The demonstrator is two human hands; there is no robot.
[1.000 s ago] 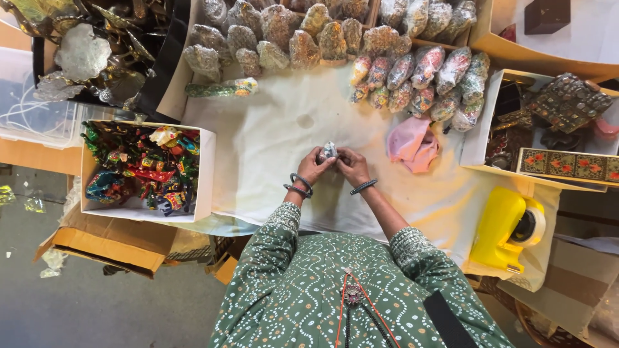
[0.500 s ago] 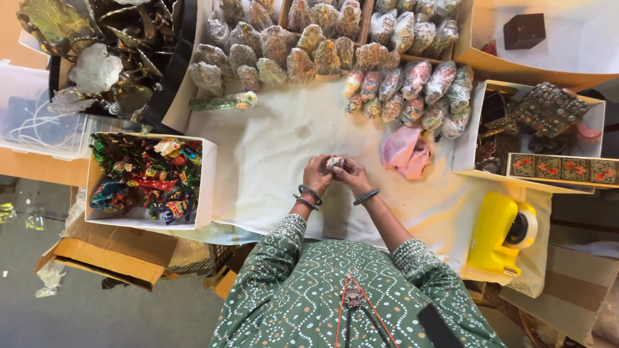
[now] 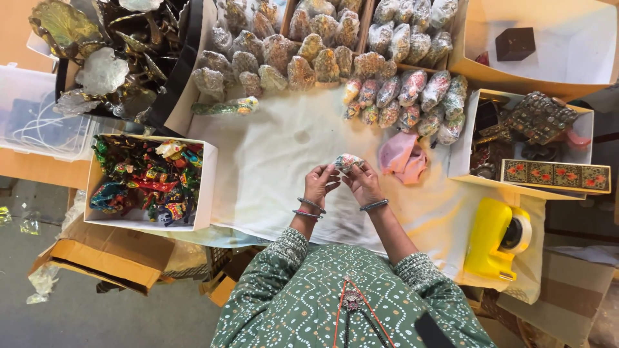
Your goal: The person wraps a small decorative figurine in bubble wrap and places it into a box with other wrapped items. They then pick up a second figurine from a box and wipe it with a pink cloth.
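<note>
A small painted figurine wrapped in clear plastic (image 3: 348,160) is held up between both hands over the cream cloth (image 3: 271,161). My left hand (image 3: 320,182) grips its left end with the fingertips. My right hand (image 3: 364,182) pinches its right end. Bangles sit on both wrists. Beyond the hands lie rows of several similar plastic-wrapped figurines (image 3: 400,96), and a pink cloth (image 3: 401,156) lies just right of the held piece.
A white box of bright painted figurines (image 3: 145,177) stands at the left. Metal leaf ornaments (image 3: 97,45) fill a black tray at far left. A yellow tape dispenser (image 3: 495,237) sits at right, below a box of decorated boxes (image 3: 554,175). A cardboard box (image 3: 109,254) is below.
Both hands have lifted the wrapped figurine slightly up and to the right, and the fingers have spread out around it. The camera view has shifted a little.
</note>
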